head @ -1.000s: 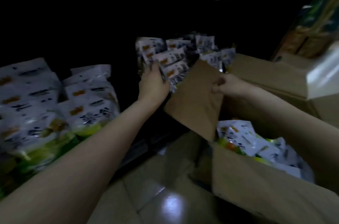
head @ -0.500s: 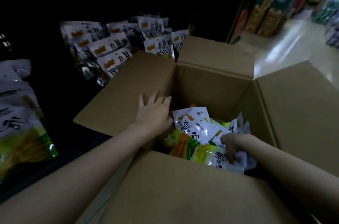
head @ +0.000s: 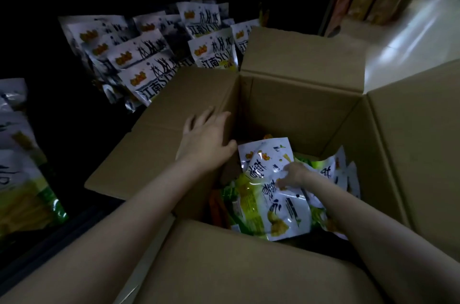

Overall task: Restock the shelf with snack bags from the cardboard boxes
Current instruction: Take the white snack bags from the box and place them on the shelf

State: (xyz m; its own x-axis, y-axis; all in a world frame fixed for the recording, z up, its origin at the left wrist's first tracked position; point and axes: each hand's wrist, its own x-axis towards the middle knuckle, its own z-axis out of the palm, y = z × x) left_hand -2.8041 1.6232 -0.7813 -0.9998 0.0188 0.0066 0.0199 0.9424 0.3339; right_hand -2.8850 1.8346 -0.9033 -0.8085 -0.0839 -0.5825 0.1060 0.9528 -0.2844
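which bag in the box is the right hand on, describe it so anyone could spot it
Look inside the open cardboard box. The bag lies on top of the pile, under the right hand. It is the biggest face-up one, white above, green-yellow below.

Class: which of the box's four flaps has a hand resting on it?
The left flap: the left hand lies flat on it; the other three are untouched.

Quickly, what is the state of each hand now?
Left hand: open, fingers straight, resting on the box flap.
Right hand: fingers curled on a snack bag inside the cardboard box.
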